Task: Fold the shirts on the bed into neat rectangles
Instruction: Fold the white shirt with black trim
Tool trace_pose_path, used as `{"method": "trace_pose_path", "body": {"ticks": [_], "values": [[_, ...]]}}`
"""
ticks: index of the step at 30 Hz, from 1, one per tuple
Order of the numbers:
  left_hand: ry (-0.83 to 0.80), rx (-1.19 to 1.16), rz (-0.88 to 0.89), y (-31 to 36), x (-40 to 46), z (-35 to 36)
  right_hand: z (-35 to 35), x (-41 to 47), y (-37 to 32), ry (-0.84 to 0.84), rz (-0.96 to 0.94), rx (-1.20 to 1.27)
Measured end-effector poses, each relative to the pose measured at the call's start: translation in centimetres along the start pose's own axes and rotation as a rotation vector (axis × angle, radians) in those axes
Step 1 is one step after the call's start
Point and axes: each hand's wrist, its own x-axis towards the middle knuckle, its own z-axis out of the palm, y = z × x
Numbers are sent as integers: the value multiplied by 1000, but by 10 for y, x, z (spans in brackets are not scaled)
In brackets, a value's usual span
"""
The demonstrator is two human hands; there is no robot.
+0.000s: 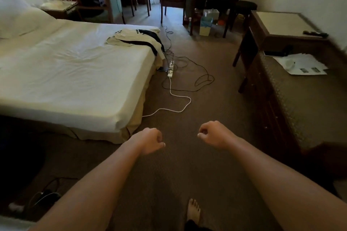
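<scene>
You face a bed [75,73] with a white sheet; crumpled shirts [137,40] lie at its far corner, one edge hanging over the side.

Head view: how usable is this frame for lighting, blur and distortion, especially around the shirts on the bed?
Head view: dim, warm room light with blown-out windows at the top; the shirts are soft but readable against the pale bed; wide-angle bending curves the bed and dresser edges; corners are smeared; both the left hand and right hand are reasonably sharp, the floor beneath dark.
</scene>
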Motion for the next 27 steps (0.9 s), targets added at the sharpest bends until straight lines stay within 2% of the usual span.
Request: {"method": "trace_pose_path", "body": {"ticks": [3,10,20,27], "values": [[15,-14,-39,16,52,-38,-37,58,13,-49,-26,-62],[46,-43,-7,25,164,-126,-105,186,22,-59,-73,-165],[12,-127,-21,-45,341,-250,-184,386,3,-95,-78,-257],[11,24,-29,-88,434,-340,-236,508,-10,-96,-53,-254]]}}
